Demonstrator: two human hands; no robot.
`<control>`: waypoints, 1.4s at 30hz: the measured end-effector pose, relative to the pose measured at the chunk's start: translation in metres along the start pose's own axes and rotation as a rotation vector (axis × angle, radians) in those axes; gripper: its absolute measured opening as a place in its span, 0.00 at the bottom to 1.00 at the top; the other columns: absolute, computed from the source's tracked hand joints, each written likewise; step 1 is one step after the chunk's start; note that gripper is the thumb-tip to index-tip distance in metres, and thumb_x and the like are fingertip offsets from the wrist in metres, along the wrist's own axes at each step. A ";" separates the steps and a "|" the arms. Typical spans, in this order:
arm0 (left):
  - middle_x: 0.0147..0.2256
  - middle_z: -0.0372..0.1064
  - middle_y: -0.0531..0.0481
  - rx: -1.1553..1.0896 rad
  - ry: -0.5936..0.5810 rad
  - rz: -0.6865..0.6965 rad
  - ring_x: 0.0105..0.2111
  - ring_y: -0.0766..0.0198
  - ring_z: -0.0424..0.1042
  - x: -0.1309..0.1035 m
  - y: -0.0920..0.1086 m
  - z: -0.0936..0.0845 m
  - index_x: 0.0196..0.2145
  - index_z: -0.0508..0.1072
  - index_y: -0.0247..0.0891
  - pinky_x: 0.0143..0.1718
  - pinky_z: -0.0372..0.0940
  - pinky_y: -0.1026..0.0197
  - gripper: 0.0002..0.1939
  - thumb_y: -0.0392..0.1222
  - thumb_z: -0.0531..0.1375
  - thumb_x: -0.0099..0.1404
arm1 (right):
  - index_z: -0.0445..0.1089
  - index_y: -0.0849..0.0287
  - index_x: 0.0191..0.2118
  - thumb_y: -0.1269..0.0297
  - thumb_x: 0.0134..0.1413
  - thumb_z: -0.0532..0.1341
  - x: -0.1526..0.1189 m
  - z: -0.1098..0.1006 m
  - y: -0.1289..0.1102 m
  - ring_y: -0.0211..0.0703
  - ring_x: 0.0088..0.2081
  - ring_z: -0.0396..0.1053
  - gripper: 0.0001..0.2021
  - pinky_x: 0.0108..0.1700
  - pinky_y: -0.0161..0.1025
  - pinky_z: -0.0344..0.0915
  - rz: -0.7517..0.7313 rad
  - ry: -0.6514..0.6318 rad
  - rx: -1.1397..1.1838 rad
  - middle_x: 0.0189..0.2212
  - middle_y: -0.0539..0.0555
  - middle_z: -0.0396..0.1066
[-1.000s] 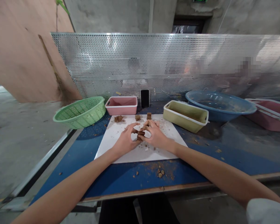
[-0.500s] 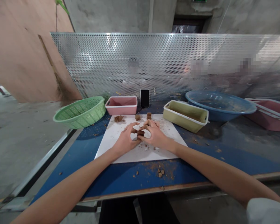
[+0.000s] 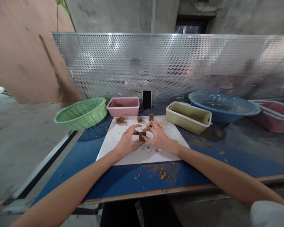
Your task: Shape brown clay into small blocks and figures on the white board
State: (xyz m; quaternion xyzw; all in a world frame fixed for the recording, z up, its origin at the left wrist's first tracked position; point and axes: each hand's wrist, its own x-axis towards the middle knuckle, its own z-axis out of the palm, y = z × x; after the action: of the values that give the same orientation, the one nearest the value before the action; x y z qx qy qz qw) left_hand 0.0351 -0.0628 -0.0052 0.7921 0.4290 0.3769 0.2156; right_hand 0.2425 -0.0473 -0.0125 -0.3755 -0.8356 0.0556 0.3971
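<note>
Between my two hands, over the white board (image 3: 123, 157), is a small brown piece of what looks like clay (image 3: 142, 137). My left hand (image 3: 127, 141) curls around its left side, with thumb and fingers closed on it. From the right, my right hand (image 3: 159, 137) grips the same piece, its thumb lying against the front. The fingers hide part of the piece. Farther back on the board sit a crumbly brown lump (image 3: 120, 120), a small brown block (image 3: 139, 119) and a taller brown block (image 3: 151, 117).
Behind the board are a pink basket (image 3: 123, 111) and an upright phone (image 3: 147, 100). A green colander (image 3: 82, 118) stands left; a yellow-green basket (image 3: 186, 121) and blue basin (image 3: 223, 115) stand right. Crumbs (image 3: 162, 174) lie near the blue table's front edge. A perforated metal screen (image 3: 156, 50) rises behind.
My right thumb has shifted slightly upward, and more of the brown piece's front face shows. At the far left, a passing person's legs have left the view.
</note>
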 end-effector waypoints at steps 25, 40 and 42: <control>0.46 0.79 0.48 0.005 -0.019 0.001 0.47 0.54 0.80 0.000 -0.004 0.001 0.59 0.66 0.45 0.52 0.70 0.52 0.31 0.42 0.70 0.59 | 0.72 0.52 0.43 0.61 0.64 0.66 0.001 -0.004 -0.003 0.53 0.54 0.68 0.05 0.58 0.56 0.58 0.038 -0.024 0.030 0.46 0.55 0.68; 0.47 0.78 0.49 -0.012 -0.001 -0.002 0.45 0.55 0.80 0.000 -0.005 0.000 0.56 0.68 0.45 0.52 0.70 0.52 0.30 0.41 0.71 0.58 | 0.74 0.53 0.44 0.61 0.66 0.65 0.001 -0.004 -0.002 0.53 0.55 0.68 0.04 0.59 0.57 0.55 0.086 -0.008 0.030 0.47 0.55 0.69; 0.47 0.78 0.48 -0.017 -0.010 -0.007 0.45 0.55 0.80 0.000 -0.004 0.000 0.56 0.67 0.45 0.52 0.70 0.51 0.30 0.42 0.71 0.58 | 0.74 0.53 0.43 0.61 0.66 0.64 0.000 -0.003 0.000 0.54 0.55 0.68 0.04 0.59 0.57 0.56 0.081 -0.009 0.024 0.47 0.55 0.69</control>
State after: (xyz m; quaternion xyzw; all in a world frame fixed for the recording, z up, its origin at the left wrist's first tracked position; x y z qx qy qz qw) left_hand 0.0329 -0.0603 -0.0077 0.7907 0.4273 0.3758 0.2259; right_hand 0.2441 -0.0474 -0.0105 -0.4040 -0.8209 0.0832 0.3950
